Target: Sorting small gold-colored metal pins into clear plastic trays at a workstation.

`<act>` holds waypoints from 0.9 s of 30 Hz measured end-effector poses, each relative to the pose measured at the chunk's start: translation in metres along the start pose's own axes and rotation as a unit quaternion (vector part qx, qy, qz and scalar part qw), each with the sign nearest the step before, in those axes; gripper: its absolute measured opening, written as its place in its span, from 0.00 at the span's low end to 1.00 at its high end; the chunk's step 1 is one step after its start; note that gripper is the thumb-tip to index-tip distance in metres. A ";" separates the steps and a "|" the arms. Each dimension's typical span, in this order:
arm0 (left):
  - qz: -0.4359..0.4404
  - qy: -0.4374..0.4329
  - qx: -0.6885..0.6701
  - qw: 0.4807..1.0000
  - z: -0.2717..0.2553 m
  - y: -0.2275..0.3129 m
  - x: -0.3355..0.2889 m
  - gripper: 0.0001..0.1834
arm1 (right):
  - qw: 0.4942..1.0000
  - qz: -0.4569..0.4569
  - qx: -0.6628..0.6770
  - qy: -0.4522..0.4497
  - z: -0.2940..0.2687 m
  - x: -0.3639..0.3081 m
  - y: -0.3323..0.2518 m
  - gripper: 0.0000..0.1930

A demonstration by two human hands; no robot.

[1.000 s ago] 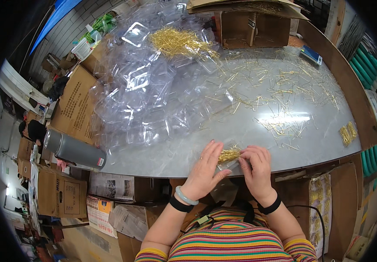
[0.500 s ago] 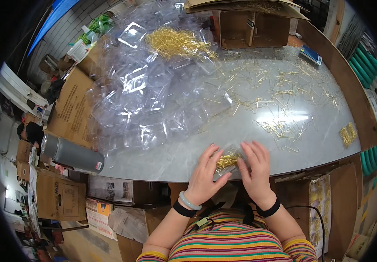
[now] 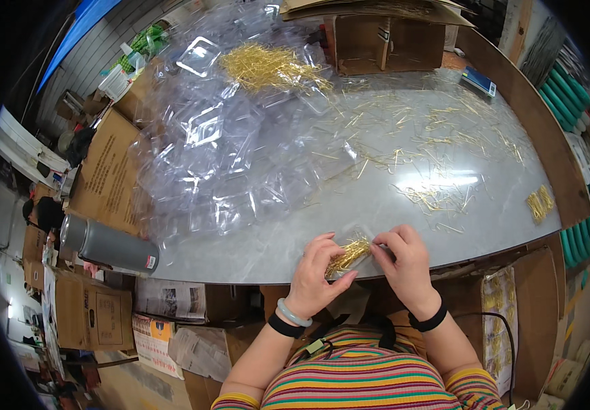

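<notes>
At the near edge of the bench (image 3: pixel 274 253), right of its middle, lies a bundle of gold wire hooks (image 3: pixel 351 255), tilted slightly and set in a thin clear plastic shell (image 3: pixel 358 232). The left hand (image 3: pixel 314 273) holds the bundle's lower left end, its grip moderately narrow with the thumb below and the fingers above. The right hand (image 3: pixel 404 263) has a narrow grip, thumb and fingertips close together at the bundle's right end; whether they pinch the shell cannot be told. A pale bangle (image 3: pixel 294 313) and a black wristband (image 3: pixel 286 326) circle the left wrist. Clear plastic shells (image 3: pixel 202 181) are piled over the bench's left half, and a heap of gold wire hooks (image 3: pixel 267 67) lies on them toward the bench's far side. Loose hooks (image 3: pixel 438 198) scatter across the bench's right half. Near its right end stand tight bundles of hooks (image 3: pixel 539 203), and at its far right corner lies a small blue box (image 3: pixel 478 82). An open cardboard box (image 3: pixel 418 46) sits at the bench's far edge; a grey flask (image 3: pixel 118 244) lies at its near left corner.
</notes>
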State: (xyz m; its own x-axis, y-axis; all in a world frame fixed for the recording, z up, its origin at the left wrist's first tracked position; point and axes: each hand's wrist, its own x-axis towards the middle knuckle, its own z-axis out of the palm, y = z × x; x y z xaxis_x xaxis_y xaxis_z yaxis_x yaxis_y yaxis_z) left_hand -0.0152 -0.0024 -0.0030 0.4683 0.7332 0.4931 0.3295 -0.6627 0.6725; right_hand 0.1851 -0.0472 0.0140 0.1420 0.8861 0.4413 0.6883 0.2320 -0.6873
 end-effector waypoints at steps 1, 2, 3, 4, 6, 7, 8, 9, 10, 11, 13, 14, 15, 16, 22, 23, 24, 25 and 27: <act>-0.001 -0.002 -0.003 1.000 0.000 -0.001 0.000 0.27 | 1.000 -0.003 0.006 0.007 0.006 0.000 0.001 0.07; -0.005 0.000 -0.001 1.000 0.000 0.001 0.001 0.28 | 1.000 -0.007 0.014 0.015 0.011 0.001 0.000 0.06; -0.009 0.003 0.000 1.000 0.000 0.003 0.001 0.29 | 0.999 -0.018 0.010 0.026 0.014 0.002 -0.003 0.06; -0.013 0.005 0.002 1.000 0.000 0.004 0.001 0.30 | 0.999 -0.029 0.006 0.037 0.016 0.003 -0.006 0.06; -0.009 0.005 0.018 1.000 -0.001 0.005 0.000 0.33 | 0.997 -0.055 -0.015 0.044 0.017 0.006 -0.006 0.07; -0.007 0.005 0.026 1.000 -0.002 0.005 -0.001 0.35 | 0.996 -0.070 -0.032 0.042 0.017 0.007 -0.004 0.08; -0.007 0.006 0.031 0.999 -0.001 0.004 -0.002 0.36 | 0.994 -0.085 -0.049 0.039 0.018 0.008 -0.003 0.10; -0.007 0.007 0.036 0.999 0.000 0.003 -0.003 0.37 | 0.994 -0.090 -0.048 0.032 0.018 0.008 -0.002 0.12; -0.007 0.009 0.042 0.999 0.000 0.002 -0.004 0.38 | 0.994 -0.095 -0.048 0.024 0.019 0.008 -0.001 0.14; -0.007 0.008 0.040 0.999 0.001 0.000 -0.005 0.39 | 0.994 -0.098 -0.048 0.015 0.019 0.006 0.000 0.16; -0.009 0.006 0.036 0.999 0.003 -0.003 -0.007 0.40 | 0.993 -0.115 -0.029 -0.023 0.021 -0.001 -0.008 0.19; -0.007 0.001 0.034 0.999 0.003 -0.005 -0.008 0.41 | 0.991 -0.123 -0.018 -0.042 0.022 -0.004 -0.012 0.20; -0.005 -0.004 0.032 0.999 0.002 -0.006 -0.009 0.41 | 0.993 -0.113 -0.010 -0.042 0.022 -0.006 -0.014 0.21; -0.003 -0.009 0.030 1.000 0.002 -0.007 -0.009 0.41 | 0.994 -0.103 -0.002 -0.043 0.021 -0.007 -0.016 0.22; 0.007 -0.016 0.052 0.998 0.001 -0.003 -0.007 0.42 | 0.989 -0.115 -0.072 -0.054 0.026 -0.006 -0.014 0.24; 0.008 -0.017 0.055 0.998 0.001 -0.003 -0.007 0.42 | 0.984 -0.135 -0.091 -0.070 0.025 -0.006 -0.017 0.24; 0.009 -0.018 0.057 0.998 0.000 -0.003 -0.007 0.42 | 0.987 -0.126 -0.063 -0.077 0.024 -0.006 -0.015 0.24; 0.010 -0.020 0.060 0.998 0.000 -0.004 -0.007 0.43 | 0.989 -0.118 -0.035 -0.084 0.021 -0.005 -0.012 0.24; 0.004 -0.019 0.036 0.999 -0.001 -0.004 -0.008 0.44 | 0.991 -0.108 -0.012 -0.082 0.015 0.001 -0.003 0.24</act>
State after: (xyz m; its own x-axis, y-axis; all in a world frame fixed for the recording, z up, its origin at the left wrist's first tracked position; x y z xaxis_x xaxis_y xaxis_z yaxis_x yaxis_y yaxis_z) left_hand -0.0206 -0.0050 -0.0093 0.5010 0.7221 0.4770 0.3823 -0.6791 0.6266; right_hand 0.1720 -0.0407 0.0080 -0.1263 0.8705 0.4757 0.7074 0.4152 -0.5720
